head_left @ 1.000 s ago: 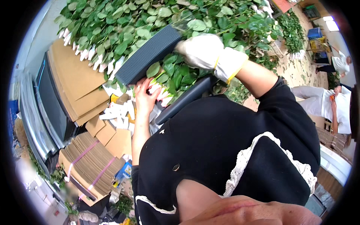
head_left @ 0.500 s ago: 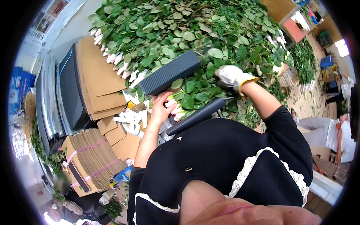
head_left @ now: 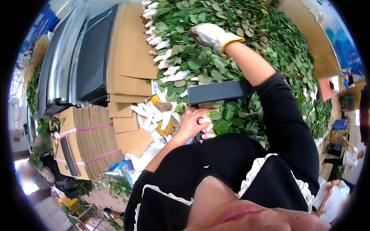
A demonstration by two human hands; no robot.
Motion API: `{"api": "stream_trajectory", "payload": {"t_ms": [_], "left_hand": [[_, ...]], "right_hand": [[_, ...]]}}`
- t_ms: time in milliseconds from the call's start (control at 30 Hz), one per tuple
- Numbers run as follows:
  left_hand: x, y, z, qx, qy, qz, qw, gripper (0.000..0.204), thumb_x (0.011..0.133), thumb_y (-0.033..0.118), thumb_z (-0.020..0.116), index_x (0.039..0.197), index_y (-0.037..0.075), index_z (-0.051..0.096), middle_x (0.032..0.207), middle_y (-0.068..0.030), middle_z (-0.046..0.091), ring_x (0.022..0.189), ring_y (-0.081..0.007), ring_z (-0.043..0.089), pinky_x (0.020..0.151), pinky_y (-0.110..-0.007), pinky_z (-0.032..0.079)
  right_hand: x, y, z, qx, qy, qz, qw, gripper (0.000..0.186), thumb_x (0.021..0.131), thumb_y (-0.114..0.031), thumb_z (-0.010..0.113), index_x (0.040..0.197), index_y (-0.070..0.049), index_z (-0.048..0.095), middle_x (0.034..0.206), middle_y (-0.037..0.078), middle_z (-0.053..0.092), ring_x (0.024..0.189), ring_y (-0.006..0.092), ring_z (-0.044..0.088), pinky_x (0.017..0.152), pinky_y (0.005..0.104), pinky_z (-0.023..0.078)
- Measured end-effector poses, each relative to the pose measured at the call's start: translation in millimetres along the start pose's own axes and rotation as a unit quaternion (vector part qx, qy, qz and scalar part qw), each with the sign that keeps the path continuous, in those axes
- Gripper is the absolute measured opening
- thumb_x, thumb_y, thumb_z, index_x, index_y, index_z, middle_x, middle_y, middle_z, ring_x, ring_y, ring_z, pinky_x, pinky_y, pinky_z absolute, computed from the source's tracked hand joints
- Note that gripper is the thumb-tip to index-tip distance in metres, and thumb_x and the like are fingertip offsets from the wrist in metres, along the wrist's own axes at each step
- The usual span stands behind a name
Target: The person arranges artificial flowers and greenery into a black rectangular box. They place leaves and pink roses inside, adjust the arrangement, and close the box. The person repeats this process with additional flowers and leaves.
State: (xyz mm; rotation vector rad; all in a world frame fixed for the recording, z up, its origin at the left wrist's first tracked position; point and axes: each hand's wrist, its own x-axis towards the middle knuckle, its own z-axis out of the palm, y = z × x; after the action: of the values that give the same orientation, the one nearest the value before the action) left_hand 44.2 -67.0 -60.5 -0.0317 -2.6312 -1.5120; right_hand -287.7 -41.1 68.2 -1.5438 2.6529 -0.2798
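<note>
My bare left hand [head_left: 191,124] curls its fingers around the pink-and-white heads of a small bunch of roses [head_left: 207,127], against my front. The bunch's green leaves spread to the right, beneath a dark ribbed bar [head_left: 219,92]. Stretched out farther off, my gloved right hand [head_left: 210,35] is over a big heap of leafy rose stems [head_left: 216,61]. The white glove with its yellow cuff looks curled closed, its fingertips turned down toward the leaves; what is in it, if anything, is hidden. White-sleeved flower heads [head_left: 163,56] line the heap's left edge.
Flat cardboard sheets [head_left: 133,50] and dark panels [head_left: 96,57] stand left of the heap. Nearer is a strapped cardboard stack [head_left: 92,134]. White paper strips [head_left: 154,117] and a yellow-and-grey glove [head_left: 167,127] lie beside my left hand. A wooden board [head_left: 308,38] rises at far right.
My gloved right hand has reached farther out and left over the heap. My left hand stays at the rose heads. The view has swung, moving the scene across the picture.
</note>
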Motion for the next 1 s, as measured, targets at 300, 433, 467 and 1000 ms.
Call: {"api": "stream_trajectory", "payload": {"t_ms": [300,433,467,1000], "left_hand": [[-6.8,-5.5,4.6,-0.007,0.044,0.032,0.999,0.049,0.067,0.020,0.079,0.114,0.011,0.067,0.117,-0.0079,0.065,0.106,-0.0283,0.056,0.096,-0.040,0.038],[10.3,3.5,0.9,0.000,0.003,0.047,0.999,0.046,0.071,0.020,0.077,0.114,0.010,0.067,0.117,-0.0093,0.065,0.111,-0.0277,0.058,0.099,-0.040,0.039],[7.7,3.5,-0.2,0.007,0.007,0.038,0.999,0.046,0.070,0.019,0.077,0.114,0.010,0.067,0.116,-0.0089,0.065,0.111,-0.0276,0.057,0.098,-0.039,0.039],[-3.9,-2.1,-3.6,0.015,-0.019,-0.037,0.999,0.052,0.073,0.026,0.078,0.122,0.014,0.065,0.121,-0.0111,0.062,0.114,-0.0311,0.051,0.104,-0.040,0.038]], "right_hand": [[37.5,10.9,-8.5,-0.033,-0.112,0.053,0.992,0.033,0.084,-0.020,0.057,0.115,-0.010,0.063,0.108,0.015,0.068,0.091,0.0293,0.068,0.070,0.0466,0.056],[-63.1,76.1,-203.4,-0.086,0.324,0.022,0.942,0.027,0.089,-0.024,0.059,0.109,-0.007,0.067,0.086,0.011,0.070,0.070,0.0221,0.064,0.065,0.0340,0.051],[-83.5,65.4,-233.3,0.127,0.306,0.165,0.929,0.023,0.091,-0.018,0.056,0.106,-0.005,0.067,0.081,0.008,0.068,0.066,0.0172,0.060,0.061,0.0307,0.049],[10.3,-47.9,-3.2,0.022,0.016,-0.023,0.999,0.027,0.083,-0.021,0.057,0.103,-0.007,0.068,0.107,0.017,0.068,0.095,0.0356,0.066,0.083,0.0426,0.053]]}}
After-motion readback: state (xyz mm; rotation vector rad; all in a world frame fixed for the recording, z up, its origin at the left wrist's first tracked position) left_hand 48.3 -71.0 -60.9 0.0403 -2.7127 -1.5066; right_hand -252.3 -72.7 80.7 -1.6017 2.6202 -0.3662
